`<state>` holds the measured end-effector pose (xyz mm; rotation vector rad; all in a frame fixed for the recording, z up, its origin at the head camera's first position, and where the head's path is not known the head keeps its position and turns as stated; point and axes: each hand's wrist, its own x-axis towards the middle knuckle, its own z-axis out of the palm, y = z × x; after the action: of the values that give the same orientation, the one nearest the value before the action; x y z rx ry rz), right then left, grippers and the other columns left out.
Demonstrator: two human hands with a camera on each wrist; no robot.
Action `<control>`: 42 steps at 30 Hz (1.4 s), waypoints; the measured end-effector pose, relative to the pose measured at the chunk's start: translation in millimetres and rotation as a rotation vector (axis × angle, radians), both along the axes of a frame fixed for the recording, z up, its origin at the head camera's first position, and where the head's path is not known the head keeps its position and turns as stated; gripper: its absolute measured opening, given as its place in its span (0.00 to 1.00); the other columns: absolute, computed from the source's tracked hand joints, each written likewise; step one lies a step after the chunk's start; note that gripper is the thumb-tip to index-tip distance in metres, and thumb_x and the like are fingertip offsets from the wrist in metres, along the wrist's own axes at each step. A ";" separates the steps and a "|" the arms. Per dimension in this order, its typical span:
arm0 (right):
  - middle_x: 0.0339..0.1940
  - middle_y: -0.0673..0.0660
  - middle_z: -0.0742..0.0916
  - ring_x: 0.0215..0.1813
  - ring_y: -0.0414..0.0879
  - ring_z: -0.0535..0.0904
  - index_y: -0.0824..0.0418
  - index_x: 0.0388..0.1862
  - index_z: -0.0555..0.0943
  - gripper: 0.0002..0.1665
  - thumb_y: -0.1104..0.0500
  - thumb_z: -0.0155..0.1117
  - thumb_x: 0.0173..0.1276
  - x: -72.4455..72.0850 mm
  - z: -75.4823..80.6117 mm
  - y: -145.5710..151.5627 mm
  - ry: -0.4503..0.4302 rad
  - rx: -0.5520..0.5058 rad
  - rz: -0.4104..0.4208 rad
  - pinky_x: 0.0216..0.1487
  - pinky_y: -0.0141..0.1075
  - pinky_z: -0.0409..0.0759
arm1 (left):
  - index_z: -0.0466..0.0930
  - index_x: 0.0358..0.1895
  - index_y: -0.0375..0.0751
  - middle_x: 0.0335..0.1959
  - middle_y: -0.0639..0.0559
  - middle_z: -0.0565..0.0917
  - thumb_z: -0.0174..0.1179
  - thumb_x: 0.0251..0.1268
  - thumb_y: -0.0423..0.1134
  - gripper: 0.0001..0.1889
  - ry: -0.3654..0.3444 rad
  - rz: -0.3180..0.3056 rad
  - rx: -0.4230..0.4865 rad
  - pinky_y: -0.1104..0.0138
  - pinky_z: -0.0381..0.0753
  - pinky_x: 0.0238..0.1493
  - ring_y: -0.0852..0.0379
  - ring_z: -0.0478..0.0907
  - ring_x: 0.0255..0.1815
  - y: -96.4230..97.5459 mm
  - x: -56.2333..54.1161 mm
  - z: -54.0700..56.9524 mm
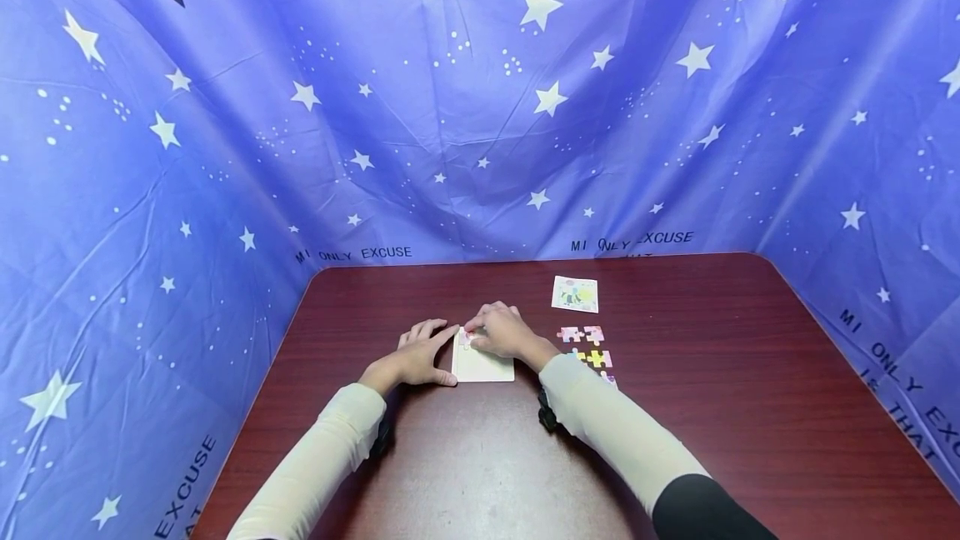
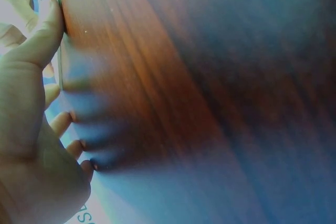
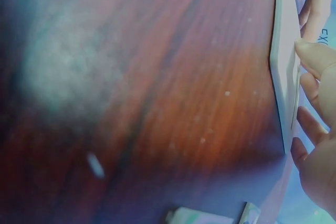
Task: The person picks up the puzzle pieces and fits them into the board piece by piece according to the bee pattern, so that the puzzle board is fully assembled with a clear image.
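Note:
A cream square puzzle board (image 1: 483, 369) lies flat on the table, with a pink puzzle piece (image 1: 464, 339) at its far left corner. My left hand (image 1: 415, 357) rests at the board's left side, its thumb at the near left corner and the index finger by the far one. In the left wrist view that thumb (image 2: 48, 22) lies along the board's edge. Over the far part of the board, my right hand (image 1: 504, 332) has thumb and fingertips at a puzzle piece, which they partly cover. The right wrist view shows the right thumb (image 3: 310, 53) touching the board's top.
Several loose puzzle pieces (image 1: 596, 358), pink, yellow and blue, lie right of the board, partly behind the right forearm. Beyond them is a small picture card (image 1: 575, 294). A blue star-print curtain (image 1: 450, 148) hangs round the dark red wooden table (image 1: 720, 357).

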<state>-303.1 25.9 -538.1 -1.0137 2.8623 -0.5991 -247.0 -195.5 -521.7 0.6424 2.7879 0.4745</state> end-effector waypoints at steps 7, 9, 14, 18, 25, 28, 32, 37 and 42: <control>0.52 0.51 0.88 0.58 0.52 0.78 0.49 0.56 0.88 0.21 0.50 0.71 0.64 -0.2 1.3 4.4 -0.033 -0.049 0.014 0.58 0.49 0.71 | 0.59 0.80 0.47 0.79 0.39 0.59 0.74 0.52 0.61 0.53 -0.009 -0.003 0.004 0.38 0.60 0.70 0.32 0.53 0.79 1.3 0.8 -0.2; 0.51 0.52 0.88 0.58 0.52 0.79 0.50 0.57 0.87 0.21 0.50 0.70 0.64 0.4 1.8 7.5 -0.041 -0.066 0.019 0.58 0.49 0.71 | 0.59 0.80 0.47 0.79 0.39 0.59 0.74 0.52 0.62 0.53 -0.010 -0.007 0.004 0.38 0.60 0.70 0.32 0.53 0.79 1.2 0.9 -1.8; 0.51 0.52 0.89 0.58 0.52 0.79 0.51 0.57 0.87 0.22 0.51 0.70 0.64 1.1 3.2 18.3 -0.044 -0.092 0.029 0.60 0.50 0.73 | 0.59 0.80 0.45 0.79 0.37 0.58 0.73 0.53 0.61 0.53 -0.003 -0.008 0.021 0.36 0.58 0.70 0.32 0.52 0.79 0.5 1.4 -7.3; 0.51 0.52 0.89 0.58 0.53 0.79 0.52 0.58 0.87 0.22 0.51 0.70 0.66 1.1 6.3 29.9 -0.036 -0.103 0.039 0.61 0.52 0.73 | 0.58 0.80 0.46 0.79 0.37 0.58 0.73 0.53 0.62 0.54 -0.002 -0.004 0.018 0.36 0.57 0.70 0.31 0.52 0.79 0.6 1.3 -7.4; 0.52 0.54 0.88 0.59 0.55 0.78 0.56 0.59 0.86 0.22 0.53 0.70 0.68 1.5 18.7 52.9 -0.029 -0.109 0.075 0.63 0.56 0.73 | 0.58 0.80 0.49 0.80 0.39 0.58 0.73 0.53 0.63 0.53 -0.011 0.003 -0.022 0.39 0.59 0.71 0.33 0.52 0.79 1.5 0.8 -5.1; 0.50 0.54 0.89 0.58 0.55 0.79 0.57 0.59 0.86 0.22 0.54 0.70 0.67 0.9 23.9 63.3 -0.014 -0.106 0.096 0.63 0.55 0.73 | 0.59 0.80 0.49 0.79 0.39 0.59 0.73 0.52 0.63 0.54 -0.006 0.004 -0.017 0.39 0.60 0.70 0.33 0.53 0.79 1.1 0.5 -4.6; 0.49 0.55 0.89 0.58 0.55 0.79 0.59 0.59 0.85 0.22 0.55 0.70 0.68 -0.2 28.3 78.0 -0.006 -0.103 0.106 0.63 0.52 0.74 | 0.59 0.80 0.49 0.79 0.39 0.59 0.74 0.51 0.63 0.54 0.000 0.002 -0.007 0.38 0.60 0.70 0.32 0.53 0.79 0.3 0.6 -3.6; 0.50 0.55 0.88 0.57 0.54 0.81 0.60 0.59 0.85 0.22 0.54 0.70 0.68 -1.8 29.7 99.2 -0.008 -0.089 0.090 0.62 0.52 0.75 | 0.59 0.80 0.49 0.79 0.39 0.59 0.74 0.51 0.63 0.54 0.008 -0.001 -0.007 0.38 0.60 0.69 0.32 0.54 0.78 -0.9 0.2 -3.2; 0.50 0.54 0.89 0.55 0.52 0.83 0.61 0.59 0.85 0.22 0.55 0.70 0.68 -1.0 29.1 121.0 0.006 -0.081 0.078 0.61 0.52 0.76 | 0.58 0.81 0.49 0.81 0.43 0.58 0.73 0.53 0.63 0.53 0.002 -0.017 -0.021 0.37 0.58 0.71 0.31 0.52 0.80 -1.3 1.0 -0.5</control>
<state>-304.1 146.8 -509.0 -1.1337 2.8094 -0.7125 -246.0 -196.8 -522.2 0.6618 2.7836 0.4407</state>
